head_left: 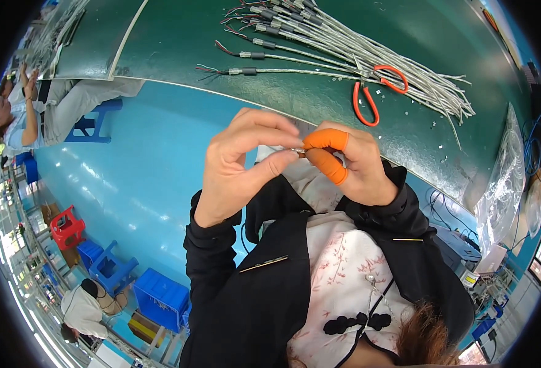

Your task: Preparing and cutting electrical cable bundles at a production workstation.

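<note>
In front of my chest my two hands meet at the fingertips. With thumb and fingers closed, my left hand (243,159) pinches one side of a tiny silvery and dark piece (298,151). My right hand (359,161), with orange finger cots on thumb and forefinger, pinches the other side. The piece is mostly hidden, so its kind cannot be made out. Beyond my hands, on the green table, lies a bundle of silvery cables (368,52) with grey sleeves and thin stripped wires at their left ends. Red-handled scissors (365,105) lie open against the bundle's near side.
The green table's (172,49) near edge runs just beyond my hands. Small white scraps dot the tabletop around the scissors. A clear plastic bag (502,184) hangs at the right. To the left are another seated person (28,116), a red stool (68,227) and a blue crate (160,297).
</note>
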Available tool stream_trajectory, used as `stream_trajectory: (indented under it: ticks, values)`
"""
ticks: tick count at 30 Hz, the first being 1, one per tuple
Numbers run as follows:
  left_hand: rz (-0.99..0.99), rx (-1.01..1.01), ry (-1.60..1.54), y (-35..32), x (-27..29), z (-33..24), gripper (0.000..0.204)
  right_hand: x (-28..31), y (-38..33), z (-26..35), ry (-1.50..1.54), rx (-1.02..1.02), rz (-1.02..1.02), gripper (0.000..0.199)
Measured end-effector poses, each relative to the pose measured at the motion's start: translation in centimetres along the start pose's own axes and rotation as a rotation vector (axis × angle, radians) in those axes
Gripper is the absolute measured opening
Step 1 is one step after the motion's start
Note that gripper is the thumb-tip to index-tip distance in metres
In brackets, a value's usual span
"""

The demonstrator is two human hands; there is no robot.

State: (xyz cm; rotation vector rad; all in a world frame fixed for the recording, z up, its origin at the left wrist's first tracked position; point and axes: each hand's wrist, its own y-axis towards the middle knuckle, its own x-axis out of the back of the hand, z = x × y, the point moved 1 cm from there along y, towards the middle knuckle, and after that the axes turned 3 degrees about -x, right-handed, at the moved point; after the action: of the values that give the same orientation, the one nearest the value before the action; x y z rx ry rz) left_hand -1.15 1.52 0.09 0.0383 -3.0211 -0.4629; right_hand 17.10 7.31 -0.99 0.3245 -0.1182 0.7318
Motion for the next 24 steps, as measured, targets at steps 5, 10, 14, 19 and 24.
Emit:
stream_trajectory:
  ticks: [5,10,14,19,24]
  values:
    - [-0.119,0.094,-0.013,-0.2,-1.5,0.5,0.016,0.1,-0.6,-0.4,0.229,-0.133,-0.065,0.008]
    - [-0.405,0.005,0.14,-0.2,-4.5,-0.2,0.014,0.3,-0.2,0.2,0.904,-0.606,-0.066,0.014]
    - [-0.349,-0.107,0.221,-0.3,-5.5,0.4,0.015,0.6,0.3,0.2,1.134,-0.609,-0.096,0.018]
    - [-0.379,0.049,0.014,0.3,-4.0,-0.1,0.018,1.2,0.5,0.4,1.139,-0.664,-0.088,0.02]
    - [-0.31,0.027,0.103,1.9,-2.7,-1.7,0.021,1.2,0.3,0.6,1.09,-0.622,-0.052,0.019]
